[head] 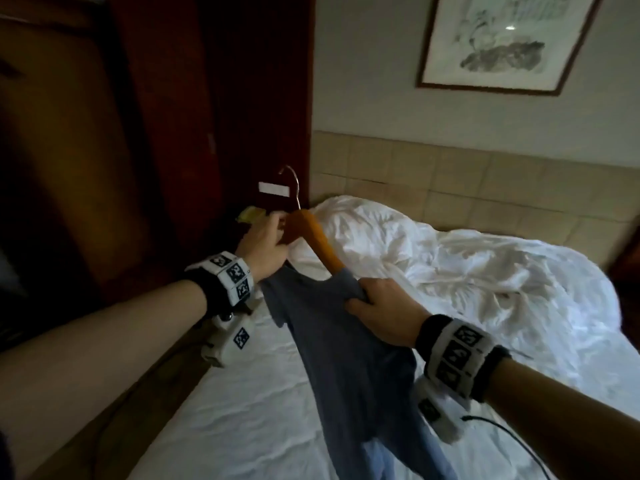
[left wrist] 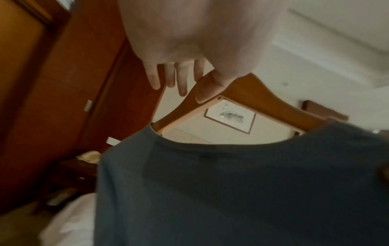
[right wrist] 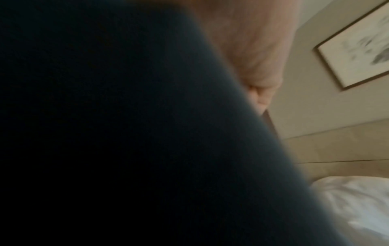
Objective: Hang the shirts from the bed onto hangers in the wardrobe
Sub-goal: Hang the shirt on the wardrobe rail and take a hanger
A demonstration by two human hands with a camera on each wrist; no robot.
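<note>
A wooden hanger (head: 318,237) with a metal hook is held above the bed, and my left hand (head: 268,242) grips it at the neck. In the left wrist view my thumb (left wrist: 208,89) lies on the hanger (left wrist: 263,99) with the fingers behind it. A grey-blue shirt (head: 339,341) hangs from the hanger, whose arms pass through the shirt's collar (left wrist: 221,146). My right hand (head: 374,306) pinches the shirt's shoulder at the hanger's right end. The shirt (right wrist: 126,133) fills most of the right wrist view, and my right hand (right wrist: 252,58) shows only in part.
The bed (head: 242,410) has a white sheet and a crumpled white duvet (head: 450,254). A dark red wardrobe (head: 225,98) stands at the left, with a low nightstand (head: 242,220) beside it. A padded headboard (head: 450,178) and a framed picture (head: 502,43) are behind.
</note>
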